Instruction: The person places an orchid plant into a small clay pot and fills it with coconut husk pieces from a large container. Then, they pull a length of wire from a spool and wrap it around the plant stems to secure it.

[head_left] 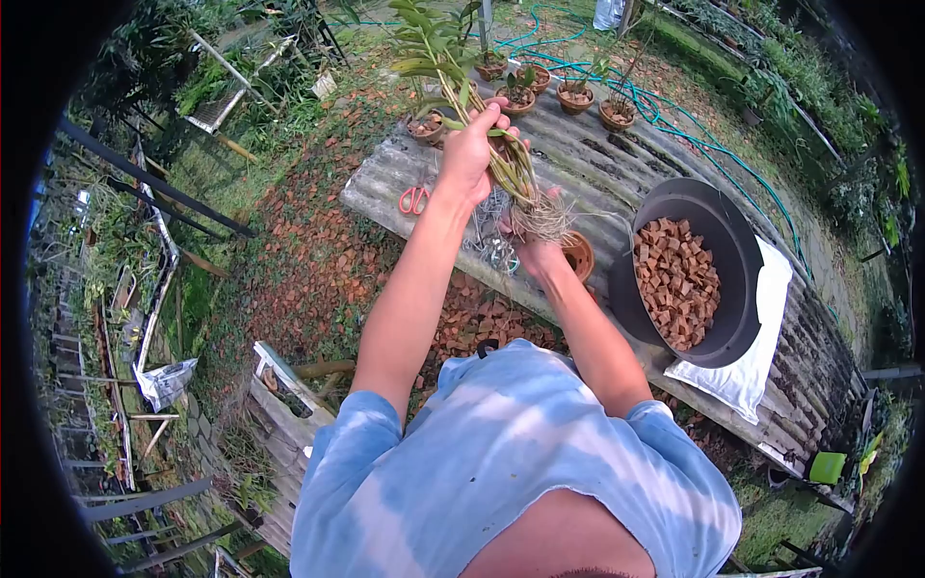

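A bare-rooted orchid (516, 173) with long leafy canes is held at a tilt over the corrugated table. My left hand (468, 157) is closed around its canes, above the roots. Lower down, my right hand (538, 253) cups the tangled pale roots (542, 219) from beneath; its fingers are partly hidden behind them. Close beside the right hand stands a clay pot (580, 254). Red-handled scissors (414, 199) lie left of the hands, near a loose heap of wire (491, 223).
A large dark tub (742, 289) of brown chunks (677, 279) stands at right, by a white sack (768, 332). Several potted plants (575, 97) line the far edge of the corrugated table (385, 183). A green hose (713, 146) runs behind.
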`<action>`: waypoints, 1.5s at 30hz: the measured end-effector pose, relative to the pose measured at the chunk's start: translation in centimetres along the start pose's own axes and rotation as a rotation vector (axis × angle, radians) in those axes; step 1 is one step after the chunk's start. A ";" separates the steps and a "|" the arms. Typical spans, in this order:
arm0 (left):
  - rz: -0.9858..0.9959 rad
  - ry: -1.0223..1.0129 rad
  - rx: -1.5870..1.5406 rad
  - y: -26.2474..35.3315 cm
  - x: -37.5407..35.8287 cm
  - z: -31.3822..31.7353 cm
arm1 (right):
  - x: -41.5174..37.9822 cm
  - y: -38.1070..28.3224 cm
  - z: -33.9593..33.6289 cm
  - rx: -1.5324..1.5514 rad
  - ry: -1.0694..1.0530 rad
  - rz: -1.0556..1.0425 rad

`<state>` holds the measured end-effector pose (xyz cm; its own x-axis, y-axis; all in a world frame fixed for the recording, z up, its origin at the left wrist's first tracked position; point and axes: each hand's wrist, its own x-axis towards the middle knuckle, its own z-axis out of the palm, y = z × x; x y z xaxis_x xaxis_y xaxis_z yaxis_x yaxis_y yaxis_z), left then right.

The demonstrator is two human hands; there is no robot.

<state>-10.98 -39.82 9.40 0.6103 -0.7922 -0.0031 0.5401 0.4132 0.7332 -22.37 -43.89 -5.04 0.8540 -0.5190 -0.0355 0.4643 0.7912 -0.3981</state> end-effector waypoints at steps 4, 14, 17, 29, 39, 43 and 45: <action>0.326 0.188 0.042 -2.9 0.8 0.1 | 0.5 1.3 -0.1 0.348 0.065 0.054; 0.664 0.282 0.348 -4.4 0.6 -2.0 | -3.1 -2.2 2.6 -0.451 0.214 0.218; 0.683 0.289 0.343 -4.6 0.4 -2.2 | -3.5 -2.8 2.5 -1.001 0.058 0.199; 0.679 0.306 0.596 -6.3 -1.2 -2.7 | -6.1 -6.8 6.5 -1.951 -0.236 -0.188; 0.182 0.303 -0.031 -5.0 -1.0 -3.1 | -1.1 -7.7 1.0 -1.080 -0.068 -0.529; 0.168 0.320 -0.086 -5.0 -1.2 -2.9 | -2.0 -5.5 1.4 -0.432 0.080 -0.229; 0.198 0.298 -0.094 -5.2 -1.1 -2.7 | -0.8 -4.5 -1.0 -0.702 0.183 -0.259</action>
<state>-12.86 -39.89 3.78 0.8430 -0.5325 -0.0755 0.4368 0.5960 0.6738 -25.33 -47.36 -4.13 0.6574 -0.7534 0.0110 0.3337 0.2781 -0.9007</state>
